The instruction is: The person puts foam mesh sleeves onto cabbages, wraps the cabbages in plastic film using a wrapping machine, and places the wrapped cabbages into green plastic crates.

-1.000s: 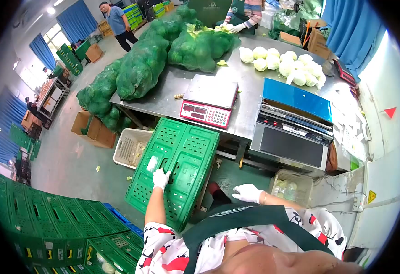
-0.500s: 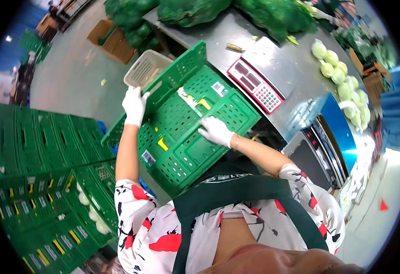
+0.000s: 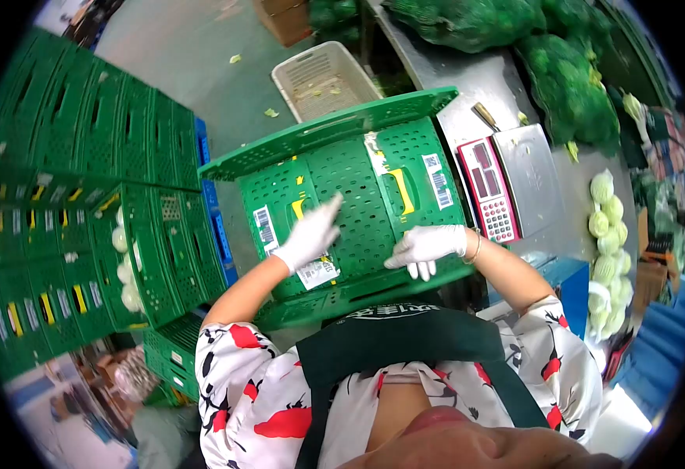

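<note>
A green perforated folding crate [image 3: 342,176] lies in front of me, with its long far wall [image 3: 327,129] raised. White barcode labels and yellow clips show on its inner panels. My left hand [image 3: 311,234], in a white glove, is over the left part of the crate with fingers stretched to the upper right, slightly blurred. A white label [image 3: 318,273] lies just below that hand. My right hand [image 3: 428,248], also gloved, hovers at or over the near right side of the crate, fingers apart and a little bent. Whether it touches the crate, I cannot tell.
A red-and-white scale [image 3: 489,191] stands on the metal table [image 3: 456,109] at right, beside a knife [image 3: 485,116]. Bagged green vegetables [image 3: 569,94] and pale cabbages [image 3: 610,234] lie beyond. Stacked green crates [image 3: 92,117] rise at left. A beige basket [image 3: 323,82] sits behind the crate.
My left hand has let go of the far wall and moved over the crate's inside. The right hand is now by its near side. The crate has turned in view, and its near wall stands more upright.
</note>
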Available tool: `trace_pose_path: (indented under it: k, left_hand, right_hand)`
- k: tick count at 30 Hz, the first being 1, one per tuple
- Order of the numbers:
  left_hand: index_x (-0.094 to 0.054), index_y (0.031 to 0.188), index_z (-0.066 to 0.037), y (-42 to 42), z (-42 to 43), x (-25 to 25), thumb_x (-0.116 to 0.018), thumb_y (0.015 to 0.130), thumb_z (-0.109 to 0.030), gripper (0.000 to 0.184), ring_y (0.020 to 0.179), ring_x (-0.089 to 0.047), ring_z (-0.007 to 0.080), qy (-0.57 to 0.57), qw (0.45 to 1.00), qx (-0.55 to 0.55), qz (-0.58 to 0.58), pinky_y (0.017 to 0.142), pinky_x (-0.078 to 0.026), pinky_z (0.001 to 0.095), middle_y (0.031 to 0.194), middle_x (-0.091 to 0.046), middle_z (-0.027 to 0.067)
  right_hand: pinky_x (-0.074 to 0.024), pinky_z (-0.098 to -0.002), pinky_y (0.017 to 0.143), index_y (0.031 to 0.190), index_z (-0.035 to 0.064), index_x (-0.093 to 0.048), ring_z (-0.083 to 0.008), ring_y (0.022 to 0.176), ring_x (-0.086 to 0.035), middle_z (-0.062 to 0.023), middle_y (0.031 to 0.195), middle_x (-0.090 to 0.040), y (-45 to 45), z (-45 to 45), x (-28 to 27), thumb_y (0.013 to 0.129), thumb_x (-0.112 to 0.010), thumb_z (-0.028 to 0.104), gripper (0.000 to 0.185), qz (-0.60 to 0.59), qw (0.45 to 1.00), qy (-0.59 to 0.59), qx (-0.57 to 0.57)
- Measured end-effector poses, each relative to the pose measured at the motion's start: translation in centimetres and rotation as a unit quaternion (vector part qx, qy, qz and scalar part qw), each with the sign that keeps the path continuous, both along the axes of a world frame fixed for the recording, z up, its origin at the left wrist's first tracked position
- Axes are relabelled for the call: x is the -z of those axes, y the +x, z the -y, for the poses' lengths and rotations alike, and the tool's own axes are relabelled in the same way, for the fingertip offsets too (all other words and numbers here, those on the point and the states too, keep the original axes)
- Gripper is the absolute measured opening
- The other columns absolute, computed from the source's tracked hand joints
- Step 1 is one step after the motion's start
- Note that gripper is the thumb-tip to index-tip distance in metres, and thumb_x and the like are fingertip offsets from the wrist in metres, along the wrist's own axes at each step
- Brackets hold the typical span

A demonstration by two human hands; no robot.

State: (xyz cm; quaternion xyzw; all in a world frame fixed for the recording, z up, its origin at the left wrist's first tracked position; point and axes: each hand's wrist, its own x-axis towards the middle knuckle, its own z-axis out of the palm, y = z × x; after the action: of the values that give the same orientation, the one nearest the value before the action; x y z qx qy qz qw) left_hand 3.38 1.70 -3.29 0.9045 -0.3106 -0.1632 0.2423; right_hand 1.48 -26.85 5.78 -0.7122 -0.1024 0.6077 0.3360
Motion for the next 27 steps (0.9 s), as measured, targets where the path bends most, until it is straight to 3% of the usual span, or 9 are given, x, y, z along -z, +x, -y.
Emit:
trace_pose_path:
  k: [5,7,9,11,15,20,23,25,27]
  left_hand:
    - [-0.047,0.144,-0.002,-6.9,-1.3,7.9,-0.064,0.093,-0.031,0.061,0.142,-0.04,0.0334,0.173,0.945,0.274,0.041,0.116,-0.033,0.0464,0.149,-0.047,0.0176]
    - [-0.049,0.144,-0.003,-6.9,-1.8,7.6,-0.06,0.094,-0.038,0.062,0.143,-0.039,0.032,0.168,0.948,0.269,0.035,0.117,-0.032,0.0476,0.151,-0.045,0.0155]
    - [-0.051,0.143,-0.003,-7.1,-2.2,7.5,-0.058,0.095,-0.044,0.063,0.143,-0.039,0.0314,0.17,0.947,0.272,0.028,0.117,-0.031,0.0478,0.153,-0.044,0.0148]
    - [-0.052,0.142,-0.002,-6.8,-2.3,7.8,-0.056,0.096,-0.048,0.065,0.143,-0.039,0.0317,0.175,0.943,0.281,0.026,0.117,-0.031,0.0471,0.153,-0.044,0.0155]
    - [-0.07,0.101,-0.002,-6.3,-2.1,4.0,-0.057,0.094,-0.051,0.051,0.102,-0.059,0.0252,0.163,0.946,0.277,0.05,0.09,-0.045,0.0386,0.11,-0.067,0.0107]
    - [-0.062,0.056,-0.013,-6.1,-5.2,-2.5,-0.058,0.094,-0.046,0.05,0.068,-0.057,0.0238,0.16,0.963,0.14,0.168,0.075,-0.042,0.0361,0.056,-0.057,0.003]
    - [-0.059,0.051,-0.014,-7.2,-14.8,-7.3,-0.066,0.09,-0.037,0.046,0.062,-0.057,0.026,0.278,0.933,0.033,0.224,0.069,-0.044,0.0373,0.054,-0.056,0.0061]
    - [-0.063,0.055,-0.006,-7.7,-15.8,-7.0,-0.068,0.09,-0.037,0.047,0.068,-0.059,0.0292,0.169,0.968,-0.051,0.176,0.073,-0.047,0.0401,0.06,-0.06,0.0108]
    - [-0.068,0.062,-0.006,-6.3,-14.1,-6.9,-0.07,0.089,-0.036,0.041,0.068,-0.059,0.0303,0.147,0.974,-0.083,0.152,0.074,-0.047,0.0407,0.063,-0.062,0.0113]
  right_hand:
    - [-0.0588,-0.0326,0.052,0.107,-0.0086,-0.068,-0.0228,0.059,-0.071,-0.0174,0.089,-0.073,5.1,0.2,11.7,0.098,-0.06,0.046,0.056,0.135,0.972,-0.189,0.04]
    - [-0.0593,-0.0371,0.058,0.103,-0.0077,-0.07,-0.0248,0.058,-0.071,-0.018,0.092,-0.073,5.7,-0.9,14.3,0.095,-0.064,0.049,0.057,0.095,0.966,-0.215,0.11]
    - [-0.0592,-0.0383,0.064,0.094,-0.0091,-0.07,-0.0273,0.066,-0.073,-0.0211,0.082,-0.072,4.8,-2.4,15.6,0.087,-0.073,0.052,0.062,0.16,0.959,-0.227,0.063]
    - [-0.058,-0.0409,0.078,0.096,-0.0035,-0.074,-0.0348,0.087,-0.073,-0.0226,0.095,-0.073,3.9,-1.9,18.4,0.081,-0.076,0.055,0.06,0.322,0.91,-0.261,0.006]
    - [-0.0567,-0.0419,0.084,0.1,0.0009,-0.075,-0.0361,0.094,-0.072,-0.0207,0.101,-0.074,3.5,-1.4,16.1,0.079,-0.075,0.048,0.052,0.312,0.906,-0.284,0.035]
    - [-0.0572,-0.0428,0.077,0.088,0.0032,-0.075,-0.0354,0.081,-0.072,-0.02,0.081,-0.072,2.0,5.1,3.6,0.076,-0.07,0.052,0.051,0.392,0.862,-0.307,0.092]
    - [-0.0568,-0.0438,0.071,0.082,0.0015,-0.072,-0.0327,0.071,-0.071,-0.0175,0.074,-0.071,1.2,16.4,0.8,0.082,-0.069,0.049,0.047,0.484,0.777,-0.352,0.197]
    - [-0.0559,-0.0448,0.065,0.083,0.0018,-0.07,-0.0328,0.067,-0.07,-0.018,0.072,-0.07,0.0,18.7,1.5,0.085,-0.068,0.049,0.047,0.506,0.784,-0.29,0.211]
    - [-0.0552,-0.0455,0.065,0.099,0.0048,-0.069,-0.0348,0.069,-0.07,-0.0165,0.072,-0.07,-0.6,18.0,3.0,0.085,-0.069,0.054,0.051,0.622,0.686,-0.342,0.162]
